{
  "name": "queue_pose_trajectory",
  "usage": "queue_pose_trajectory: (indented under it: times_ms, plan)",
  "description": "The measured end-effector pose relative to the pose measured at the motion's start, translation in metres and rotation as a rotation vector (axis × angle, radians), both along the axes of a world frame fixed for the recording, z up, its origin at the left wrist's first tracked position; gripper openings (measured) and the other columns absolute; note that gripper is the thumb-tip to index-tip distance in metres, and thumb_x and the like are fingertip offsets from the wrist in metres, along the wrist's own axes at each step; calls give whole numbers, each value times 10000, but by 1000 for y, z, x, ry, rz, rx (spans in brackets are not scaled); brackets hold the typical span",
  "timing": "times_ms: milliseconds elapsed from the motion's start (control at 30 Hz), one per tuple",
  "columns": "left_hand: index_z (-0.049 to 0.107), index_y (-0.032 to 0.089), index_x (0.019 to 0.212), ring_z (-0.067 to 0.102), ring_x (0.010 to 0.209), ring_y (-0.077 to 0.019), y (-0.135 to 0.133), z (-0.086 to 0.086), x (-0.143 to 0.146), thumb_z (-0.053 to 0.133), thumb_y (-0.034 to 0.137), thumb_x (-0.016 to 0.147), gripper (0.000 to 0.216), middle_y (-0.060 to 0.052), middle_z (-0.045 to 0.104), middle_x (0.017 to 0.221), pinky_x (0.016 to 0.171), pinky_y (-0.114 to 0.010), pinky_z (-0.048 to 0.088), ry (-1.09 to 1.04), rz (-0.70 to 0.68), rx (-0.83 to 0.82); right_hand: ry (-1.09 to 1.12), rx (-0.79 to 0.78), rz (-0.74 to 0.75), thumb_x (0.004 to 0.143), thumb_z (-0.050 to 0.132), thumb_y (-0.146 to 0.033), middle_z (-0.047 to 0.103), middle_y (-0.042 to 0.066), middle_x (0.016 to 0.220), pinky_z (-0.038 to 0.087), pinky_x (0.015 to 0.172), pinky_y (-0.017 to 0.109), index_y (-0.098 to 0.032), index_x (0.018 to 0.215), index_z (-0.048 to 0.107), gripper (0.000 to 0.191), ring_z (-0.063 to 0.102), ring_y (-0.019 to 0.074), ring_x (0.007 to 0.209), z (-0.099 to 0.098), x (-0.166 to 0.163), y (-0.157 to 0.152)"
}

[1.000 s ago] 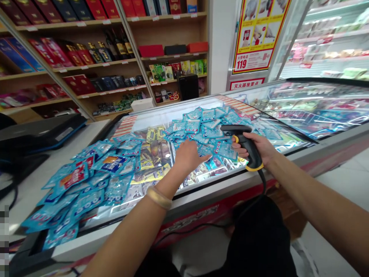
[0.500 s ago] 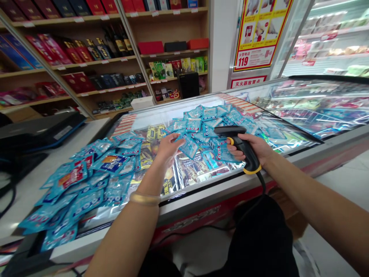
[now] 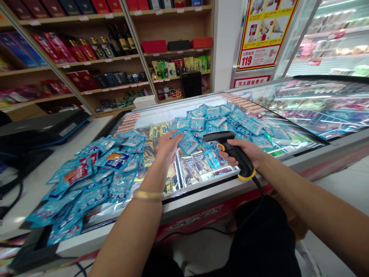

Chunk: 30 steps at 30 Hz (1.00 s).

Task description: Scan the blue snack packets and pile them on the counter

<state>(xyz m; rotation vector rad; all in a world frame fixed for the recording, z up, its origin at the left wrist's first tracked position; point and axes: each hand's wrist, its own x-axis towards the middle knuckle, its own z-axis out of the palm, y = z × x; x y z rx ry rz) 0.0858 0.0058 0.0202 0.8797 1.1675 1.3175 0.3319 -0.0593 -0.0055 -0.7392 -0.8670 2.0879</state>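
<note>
Blue packet (image 3: 188, 144), pinched between thumb and fingers of the left hand (image 3: 167, 147), over the freezer (image 3: 203, 196). The scanner (image 3: 242, 157), its handle wrapped by the fingers of the right hand (image 3: 257, 154), has its head near the packet, turned toward it. Similar packets form a left heap (image 3: 93, 179) at the freezer's left end and a right heap (image 3: 215, 115) beyond the hands. Shelves (image 3: 174, 30) stand behind.

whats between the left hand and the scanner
In the head view, a blue packet, its edge at the fingers of the left hand, lies between that hand and the scanner; packets from the pile show behind.
</note>
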Motion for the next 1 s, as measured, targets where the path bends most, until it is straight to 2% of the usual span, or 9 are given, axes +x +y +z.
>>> queue_pose_trajectory:
  times_ms: [333, 433, 500, 600, 700, 833, 867, 933, 1000]
  plan:
    - [664, 163, 900, 585, 602, -113, 1, -2, 2, 821, 209, 469, 461, 40, 633, 628, 619, -242, 444, 15, 1, 7, 29, 23, -9, 827, 649, -309, 555, 37, 734, 395, 447, 188, -131, 925, 585, 213, 455, 93, 538, 1, 0, -1]
    - [681, 158, 911, 540, 552, -94, -1, 0, 0, 814, 242, 489, 451, 56, 595, 594, 564, -213, 392, 65, 65, 33, 36, 28, -18, 824, 648, -309, 548, 36, 736, 390, 451, 194, -132, 924, 581, 214, 450, 96, 543, 3, -4, 1]
    - [690, 156, 913, 538, 549, -98, -3, 3, -9, 790, 269, 519, 422, 50, 596, 601, 555, -216, 400, 90, 115, 108, 31, 35, -6, 835, 631, -311, 538, 34, 732, 389, 452, 201, -135, 929, 578, 206, 446, 100, 545, 6, -14, 5]
    - [699, 153, 895, 542, 557, -109, -5, 11, -42, 745, 322, 573, 366, 29, 620, 634, 557, -228, 430, 198, 195, 283, 38, 43, 50, 848, 606, -309, 528, 30, 728, 394, 453, 209, -144, 926, 567, 187, 436, 103, 539, 11, -39, 14]
    - [707, 149, 898, 531, 576, -108, -10, 23, -94, 699, 342, 628, 332, 21, 625, 670, 570, -226, 439, 430, 358, 427, 59, 44, 123, 849, 607, -305, 538, 32, 731, 398, 454, 198, -138, 922, 566, 187, 442, 97, 540, 14, -74, 23]
    - [709, 161, 945, 522, 610, -124, -27, 41, -169, 635, 332, 713, 297, 8, 632, 716, 633, -256, 457, 834, 638, 480, 71, 14, 228, 861, 603, -308, 558, 37, 723, 412, 459, 187, -127, 916, 571, 192, 464, 93, 537, 15, -123, 31]
    - [709, 171, 957, 552, 657, -144, -32, 42, -184, 628, 329, 728, 289, -11, 661, 776, 688, -283, 479, 942, 660, 490, 74, 6, 249, 862, 604, -308, 564, 38, 721, 418, 462, 188, -125, 916, 574, 193, 471, 93, 535, 15, -133, 32]
    - [711, 192, 964, 614, 803, -208, -42, 38, -209, 652, 351, 722, 295, -51, 698, 900, 812, -345, 504, 1133, 566, 471, 81, -6, 284, 855, 617, -309, 570, 40, 720, 426, 465, 189, -117, 918, 584, 205, 485, 93, 535, 14, -150, 32]
    - [716, 213, 959, 630, 962, -275, -49, 26, -226, 698, 399, 684, 332, -80, 712, 995, 927, -403, 496, 1266, 367, 418, 85, -10, 314, 842, 635, -314, 569, 39, 715, 425, 458, 190, -112, 912, 592, 217, 494, 92, 531, 11, -161, 30]
